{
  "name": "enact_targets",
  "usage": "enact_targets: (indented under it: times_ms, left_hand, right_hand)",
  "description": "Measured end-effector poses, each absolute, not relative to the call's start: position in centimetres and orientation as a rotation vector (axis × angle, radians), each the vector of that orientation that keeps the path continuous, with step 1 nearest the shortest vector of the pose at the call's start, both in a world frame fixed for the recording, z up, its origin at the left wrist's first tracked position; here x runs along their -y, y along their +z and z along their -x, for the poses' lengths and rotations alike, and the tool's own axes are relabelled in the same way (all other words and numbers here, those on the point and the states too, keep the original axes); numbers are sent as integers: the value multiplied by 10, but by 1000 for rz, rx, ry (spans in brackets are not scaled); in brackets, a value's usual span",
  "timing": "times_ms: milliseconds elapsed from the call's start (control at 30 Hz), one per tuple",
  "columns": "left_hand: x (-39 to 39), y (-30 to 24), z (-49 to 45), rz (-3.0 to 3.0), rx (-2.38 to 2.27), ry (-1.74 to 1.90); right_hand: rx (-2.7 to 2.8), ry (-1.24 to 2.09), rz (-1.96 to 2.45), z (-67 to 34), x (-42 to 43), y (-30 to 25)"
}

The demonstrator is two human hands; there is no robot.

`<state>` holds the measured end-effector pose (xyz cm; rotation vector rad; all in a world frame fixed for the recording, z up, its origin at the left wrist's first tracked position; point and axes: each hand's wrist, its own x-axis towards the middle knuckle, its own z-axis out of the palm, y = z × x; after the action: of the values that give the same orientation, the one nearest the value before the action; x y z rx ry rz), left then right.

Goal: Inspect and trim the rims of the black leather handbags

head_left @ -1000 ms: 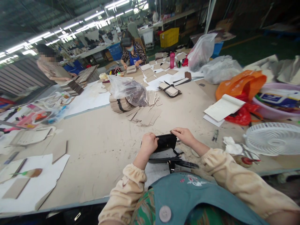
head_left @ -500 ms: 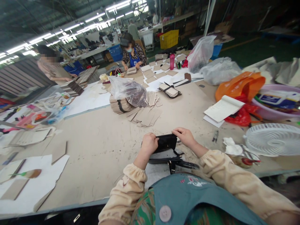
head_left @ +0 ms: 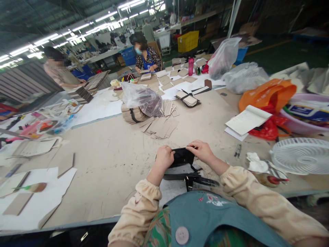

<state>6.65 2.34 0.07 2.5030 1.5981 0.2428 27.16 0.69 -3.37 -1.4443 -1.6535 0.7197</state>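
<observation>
A small black leather piece point(head_left: 182, 157) stands on edge on the worktable point(head_left: 108, 161) just in front of me. My left hand point(head_left: 164, 157) is closed on its left end. My right hand point(head_left: 202, 150) pinches its upper right edge with the fingers pressed together. Below the piece lie black straps and a metal buckle point(head_left: 191, 179) on a white sheet. My cream sleeves and teal apron fill the bottom of the view.
Stacked and fanned tan card pieces point(head_left: 156, 125) and a plastic bag point(head_left: 140, 99) sit farther back. A white fan point(head_left: 302, 159), a notepad point(head_left: 246, 118), an orange bag point(head_left: 267, 92) and a basin point(head_left: 305, 116) crowd the right. A brush point(head_left: 31, 187) lies left. Two people work at the far end.
My right hand's fingers have slid slightly left along the top edge of the black piece. The view has shifted a little; my left hand keeps its hold.
</observation>
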Motion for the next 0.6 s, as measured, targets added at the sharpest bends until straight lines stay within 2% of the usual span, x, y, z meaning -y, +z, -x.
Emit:
enact_targets:
  times_ms: [267,600]
  left_hand:
    - [-23,4,-69,-2484,-1589,222]
    - [-21,1,-68,-2460,-1615,187]
  right_hand:
    - [1767,979,1328,-279,-14,-31]
    - [1841,1029,1131,-284,-13,-31]
